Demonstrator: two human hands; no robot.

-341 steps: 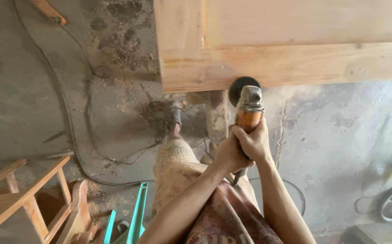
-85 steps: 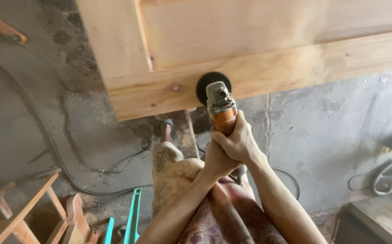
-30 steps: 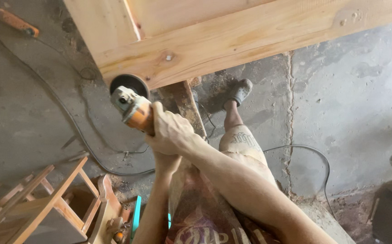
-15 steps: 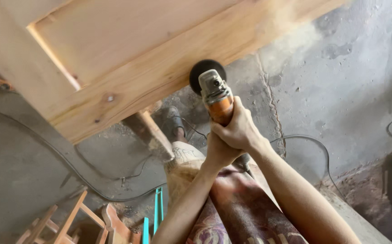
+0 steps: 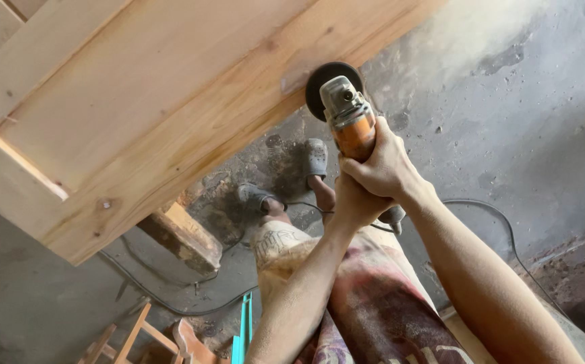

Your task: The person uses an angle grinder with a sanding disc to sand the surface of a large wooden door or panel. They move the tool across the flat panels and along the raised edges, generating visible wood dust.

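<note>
An orange and grey angle grinder (image 5: 348, 118) with a black round disc presses against the near edge of a pale wooden door panel (image 5: 144, 114). My right hand (image 5: 383, 165) wraps the orange body from above. Just below it, my left hand (image 5: 352, 202) grips the rear of the tool. The panel rests on a rough wooden support (image 5: 183, 237) and slopes from lower left to upper right. A haze of dust hangs near the disc at the upper right.
A black power cable (image 5: 488, 216) runs over the dusty concrete floor. My feet in grey shoes (image 5: 316, 158) stand under the panel's edge. Wooden chair parts (image 5: 137, 337) and a teal strip (image 5: 242, 330) lie at the bottom left.
The grinder has slid right along the panel's edge from the left corner. The view has tilted, so more of the panel's face shows, and dust has spread at the upper right.
</note>
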